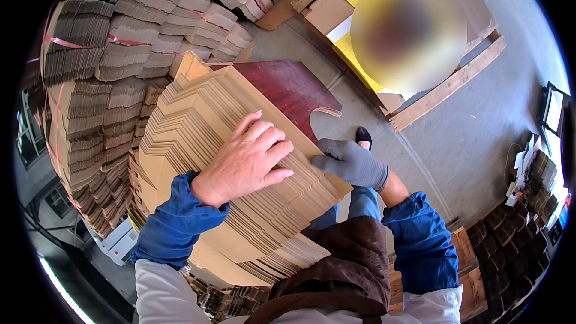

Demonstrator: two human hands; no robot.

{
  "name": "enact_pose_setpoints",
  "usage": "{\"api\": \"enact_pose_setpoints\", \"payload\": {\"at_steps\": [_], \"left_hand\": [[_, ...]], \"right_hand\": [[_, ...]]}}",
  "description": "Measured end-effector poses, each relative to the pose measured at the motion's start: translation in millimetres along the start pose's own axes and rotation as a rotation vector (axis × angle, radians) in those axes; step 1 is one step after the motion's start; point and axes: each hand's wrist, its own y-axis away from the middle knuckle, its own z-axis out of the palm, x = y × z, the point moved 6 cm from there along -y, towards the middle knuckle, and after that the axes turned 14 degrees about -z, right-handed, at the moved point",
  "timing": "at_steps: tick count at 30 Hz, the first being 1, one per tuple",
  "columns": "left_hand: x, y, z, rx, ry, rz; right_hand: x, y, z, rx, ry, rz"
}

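A large fanned pile of brown cardboard sheets (180, 138) leans in front of me, its folded edges overlapping in steps. My left hand (246, 159), bare, lies over the pile with fingers apart and its palm side down. On my right hand (354, 164) is a grey glove; it is closed on the right edge of the outermost cardboard sheet (264, 103), thumb lying along that edge. The fingertips of this hand are partly hidden. Beyond the pile a dark red board (285, 87) with a curved cutout shows.
Tall bundles of cardboard (126, 33) tied with pink straps rise at the left. A wooden pallet (447, 99) bearing yellow sheets stands at the far right, partly covered by a blurred round patch. Dark stacked pieces (510, 231) line the right side. Grey floor (438, 156) lies between.
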Motion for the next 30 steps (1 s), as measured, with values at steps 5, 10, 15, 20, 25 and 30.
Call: {"api": "enact_pose_setpoints", "payload": {"at_steps": [5, 10, 15, 20, 25, 30], "left_hand": [[3.4, -1.0, -5.2, -0.001, -0.004, 0.021], [4.1, 1.4, -8.1, -0.005, -0.007, 0.017], [6.1, 2.1, -11.6, -0.01, -0.019, 0.021], [6.0, 0.8, -9.5, 0.019, -0.024, 0.02], [2.9, 1.0, -3.3, 0.087, 0.013, 0.009], [-3.4, 3.3, 5.1, 0.181, 0.092, 0.026]], "right_hand": [[0.1, -4.7, 2.3, -0.001, 0.087, -0.159], [-1.3, -7.9, 1.8, -0.015, 0.063, -0.031], [-2.1, -9.2, -0.6, 0.054, 0.108, -0.002], [-15.7, -14.0, -0.3, 0.035, 0.287, 0.055], [-6.5, -14.6, 3.0, 0.018, 0.227, 0.037], [-2.5, -14.0, 5.8, 0.039, 0.154, 0.011]]}}
